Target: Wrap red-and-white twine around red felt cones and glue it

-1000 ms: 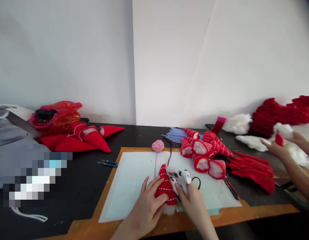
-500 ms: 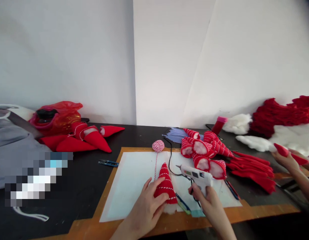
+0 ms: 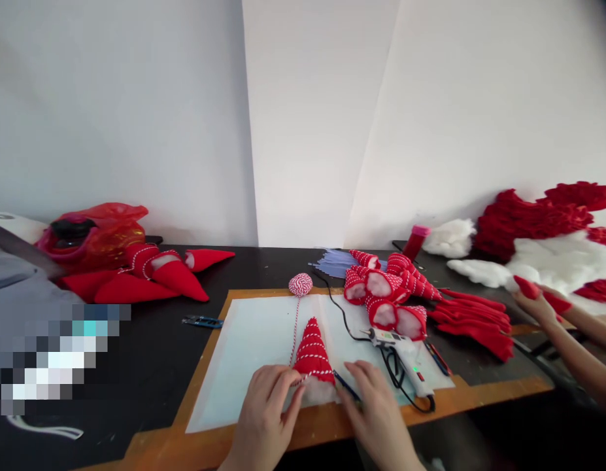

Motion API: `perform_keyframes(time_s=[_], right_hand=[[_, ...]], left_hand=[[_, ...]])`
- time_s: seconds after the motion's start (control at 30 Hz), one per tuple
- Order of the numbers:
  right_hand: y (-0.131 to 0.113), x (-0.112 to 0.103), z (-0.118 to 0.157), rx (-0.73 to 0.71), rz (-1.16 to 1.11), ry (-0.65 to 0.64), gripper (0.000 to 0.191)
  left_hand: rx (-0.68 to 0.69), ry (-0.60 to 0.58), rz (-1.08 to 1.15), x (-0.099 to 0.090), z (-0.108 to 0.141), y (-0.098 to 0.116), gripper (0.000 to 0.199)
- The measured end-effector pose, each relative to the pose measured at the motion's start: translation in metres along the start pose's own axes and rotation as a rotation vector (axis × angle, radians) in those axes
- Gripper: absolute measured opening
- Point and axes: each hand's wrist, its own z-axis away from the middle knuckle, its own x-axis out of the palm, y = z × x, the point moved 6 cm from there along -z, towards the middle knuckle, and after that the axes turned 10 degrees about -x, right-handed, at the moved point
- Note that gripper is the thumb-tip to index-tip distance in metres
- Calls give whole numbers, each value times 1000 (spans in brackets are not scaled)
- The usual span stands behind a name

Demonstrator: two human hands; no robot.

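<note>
A red felt cone (image 3: 312,343) wound with red-and-white twine lies on the white sheet (image 3: 248,353), tip away from me, white stuffing (image 3: 316,392) showing at its base. My left hand (image 3: 266,405) pinches the twine (image 3: 295,330) at the cone's lower left. That strand runs up to a twine ball (image 3: 301,284). Beside the cone's lower right edge is my right hand (image 3: 376,409), fingers apart and holding nothing; whether its fingertips touch the felt I cannot tell. The white glue gun (image 3: 406,360) rests on its side to the right, its black cord (image 3: 342,314) trailing back.
Twine-wrapped stuffed cones (image 3: 384,288) lie behind the glue gun, next to flat red felt pieces (image 3: 479,320). Blue snips (image 3: 203,321) lie left of the sheet, more red cones (image 3: 155,281) behind them. At far right another person's hands (image 3: 538,304) hold red felt near white stuffing (image 3: 562,258).
My right hand has put the glue gun down on the right and moved in beside the cone. My left hand has shifted from the cone's side to the twine at its base.
</note>
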Motion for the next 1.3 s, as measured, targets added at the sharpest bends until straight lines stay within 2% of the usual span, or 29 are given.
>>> perform_keyframes(time_s=[0.07,0.13,0.2,0.3,0.37,0.43,0.53,0.6,0.67,0.73,0.97,1.07,1.3], right_hand=[[-10,19,1,-30,-17,-135,34],[-1,23,8,55,-9,-176,41],[16,18,20,196,-85,-122,41],[29,9,42,442,-438,48,34],[18,13,50,569,-732,109,44],[-5,21,48,607,-961,84,53],[-41,33,32,533,-1166,-61,60],[-54,42,24,520,-1252,-194,64],[-59,50,22,558,-1313,-299,67],[-60,56,21,624,-1367,-338,70],[-71,60,11,879,-1462,-244,72],[-71,61,8,915,-1450,-205,73],[-66,71,15,884,-1456,-306,74]], left_hand=[[-13,14,-11,0,1,-1,14],[-36,14,-21,1,2,-3,13],[-61,15,-12,1,3,-4,13],[-56,28,33,-1,4,-1,15],[-31,34,54,-3,4,3,17],[-9,41,61,-5,5,7,17],[3,58,58,-8,5,10,16],[3,71,57,-11,5,10,16],[11,74,53,-12,4,11,15],[30,73,49,-13,4,13,15],[70,97,61,-13,7,15,15],[94,102,53,-14,8,12,18],[67,98,33,-16,9,5,18]])
